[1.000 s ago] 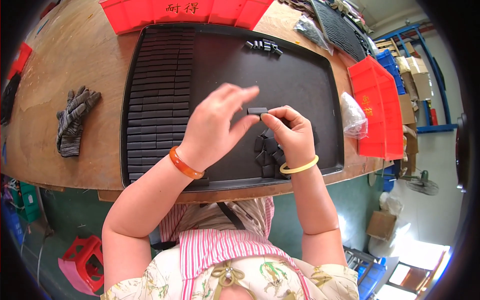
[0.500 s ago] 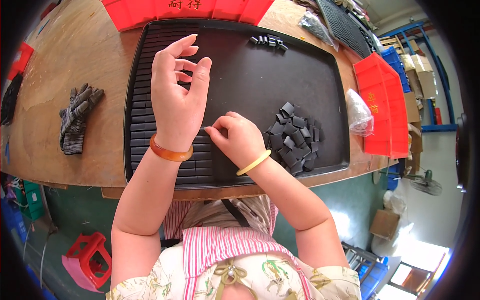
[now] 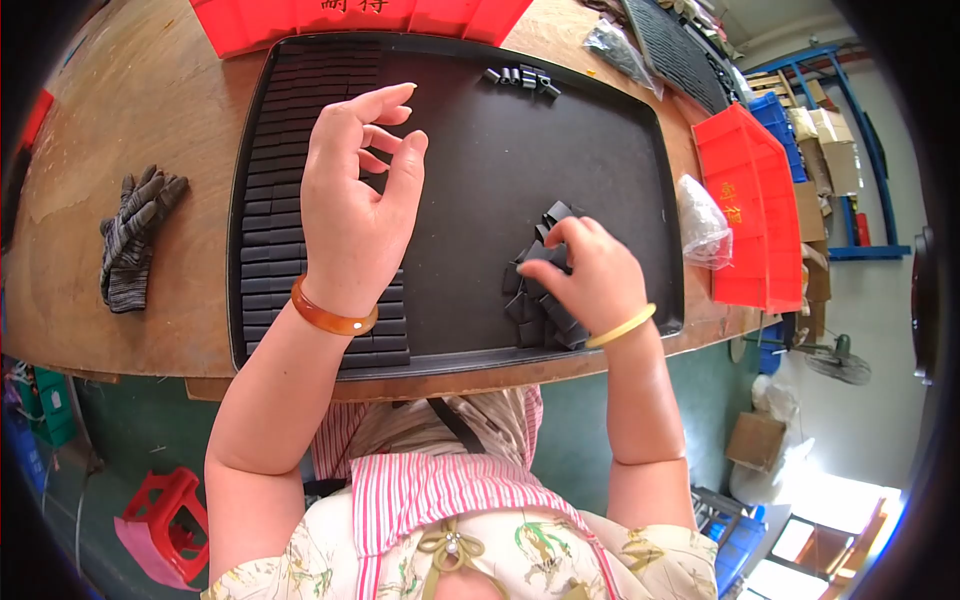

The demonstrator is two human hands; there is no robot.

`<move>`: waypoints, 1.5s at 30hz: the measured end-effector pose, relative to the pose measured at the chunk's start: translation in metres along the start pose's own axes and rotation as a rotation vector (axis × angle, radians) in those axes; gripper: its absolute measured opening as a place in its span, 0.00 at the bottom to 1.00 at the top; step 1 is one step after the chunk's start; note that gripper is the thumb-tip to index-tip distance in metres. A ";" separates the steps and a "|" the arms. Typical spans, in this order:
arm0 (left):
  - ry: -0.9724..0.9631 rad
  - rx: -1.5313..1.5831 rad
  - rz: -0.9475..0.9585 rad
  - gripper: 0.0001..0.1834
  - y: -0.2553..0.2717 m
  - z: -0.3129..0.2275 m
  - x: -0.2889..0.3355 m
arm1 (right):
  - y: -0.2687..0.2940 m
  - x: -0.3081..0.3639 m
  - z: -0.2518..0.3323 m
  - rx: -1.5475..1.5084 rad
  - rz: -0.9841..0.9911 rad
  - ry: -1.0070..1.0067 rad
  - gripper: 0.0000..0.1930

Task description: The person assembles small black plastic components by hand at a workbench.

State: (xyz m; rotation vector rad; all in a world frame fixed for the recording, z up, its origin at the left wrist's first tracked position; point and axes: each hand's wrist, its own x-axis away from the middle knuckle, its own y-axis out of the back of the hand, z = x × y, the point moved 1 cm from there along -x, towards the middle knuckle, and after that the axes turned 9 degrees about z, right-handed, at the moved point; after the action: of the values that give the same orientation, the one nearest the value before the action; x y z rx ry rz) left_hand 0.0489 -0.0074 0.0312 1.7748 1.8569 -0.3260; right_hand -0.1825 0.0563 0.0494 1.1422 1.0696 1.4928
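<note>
Many loose pieces [image 3: 527, 308], tidy rows [image 3: 270, 270], both easily upset
Left hand [image 3: 355, 205], thumb and fingers apart, hangs over the rows; a dipping bangle [image 3: 331, 313] could knock them askew. Right hand [image 3: 600, 272], thumb and fingertips apart, is over the pieces, heaped near right in the tray [image 3: 480, 180]; because they overlap, a hasty pinch could take two or scatter some

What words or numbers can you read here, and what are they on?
Far red bin: two dark characters, cut off by the picture's top edge; I won't copy them out.
Right red bin: small yellow characters on its side; not copied either.
Black pieces and glove: no writing I can see.
Anything else is too small or blurred.
</note>
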 end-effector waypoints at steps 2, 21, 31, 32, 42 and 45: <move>-0.003 -0.004 0.017 0.18 -0.003 0.000 0.002 | -0.008 0.010 0.006 0.159 0.033 -0.035 0.21; -0.329 -0.357 0.467 0.24 -0.032 -0.017 0.033 | -0.026 0.001 0.018 -1.535 0.032 -0.068 0.07; -0.086 -0.150 0.419 0.19 -0.032 -0.009 0.032 | -0.026 -0.007 0.005 -2.175 0.100 -0.270 0.06; -0.004 -0.055 0.393 0.18 -0.031 -0.008 0.032 | -0.029 -0.008 -0.001 -2.296 0.107 -0.357 0.09; 0.154 0.135 0.463 0.14 -0.029 -0.010 0.027 | -0.023 -0.004 0.003 -1.943 0.189 -0.019 0.10; 0.154 0.155 0.495 0.12 -0.031 -0.011 0.026 | -0.016 0.000 0.009 -1.614 -0.003 -0.011 0.10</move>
State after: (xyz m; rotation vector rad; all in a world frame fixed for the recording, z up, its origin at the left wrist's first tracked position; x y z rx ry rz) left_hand 0.0167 0.0169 0.0200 2.3448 1.4482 -0.1481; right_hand -0.1712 0.0598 0.0350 -0.0328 -0.3158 1.6571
